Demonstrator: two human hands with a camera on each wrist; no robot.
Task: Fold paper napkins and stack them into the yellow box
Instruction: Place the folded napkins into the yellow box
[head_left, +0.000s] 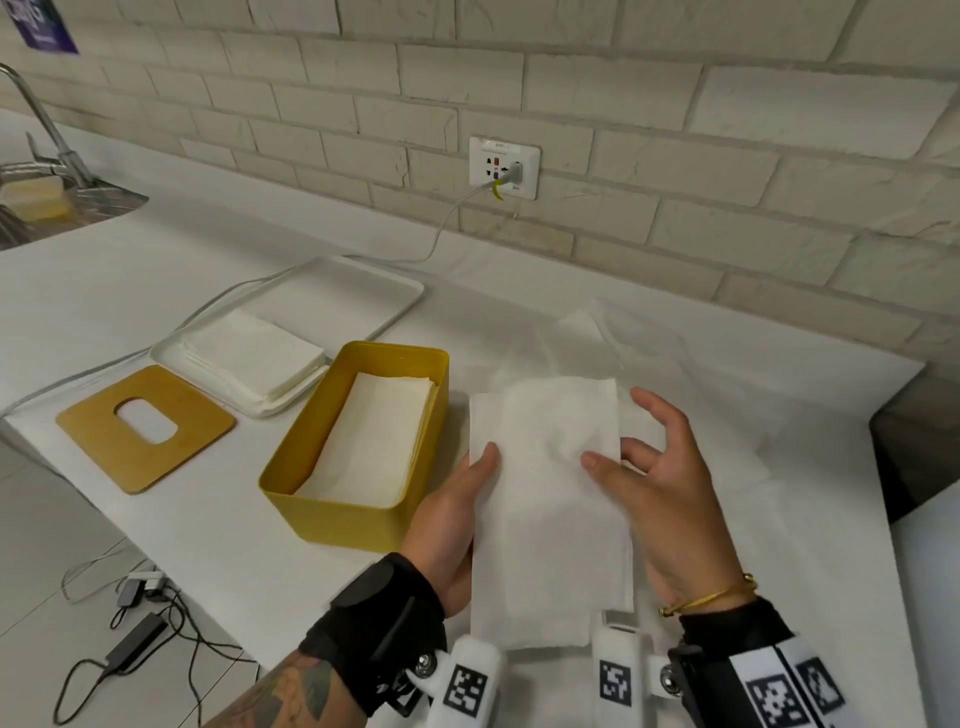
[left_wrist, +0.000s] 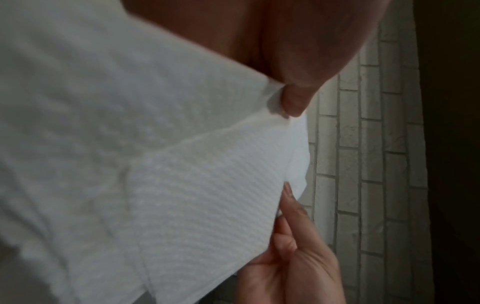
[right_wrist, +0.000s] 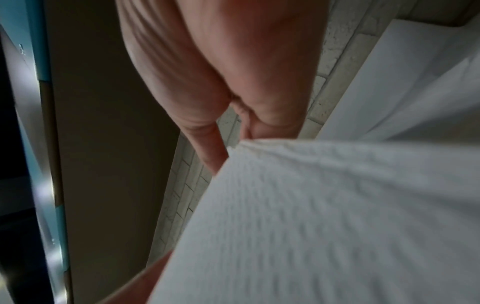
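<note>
I hold a folded white paper napkin (head_left: 550, 493) upright above the counter with both hands. My left hand (head_left: 465, 486) grips its left edge, thumb on the front and fingers hidden behind. My right hand (head_left: 657, 470) pinches the right edge, thumb on the front and fingers spread behind. The left wrist view shows the napkin (left_wrist: 182, 185) with my left thumb (left_wrist: 296, 98) on its edge. The napkin (right_wrist: 311, 216) also fills the right wrist view below my right hand (right_wrist: 221, 72). To the left stands the yellow box (head_left: 291, 499), open, with folded napkins (head_left: 369, 441) stacked inside.
A white tray (head_left: 363, 275) behind the box carries a stack of unfolded napkins (head_left: 254, 358). The wooden lid (head_left: 98, 431) with an oval slot lies left of the box. Loose white sheets (head_left: 649, 338) lie on the counter behind my hands. A cable (head_left: 447, 223) runs from the wall socket.
</note>
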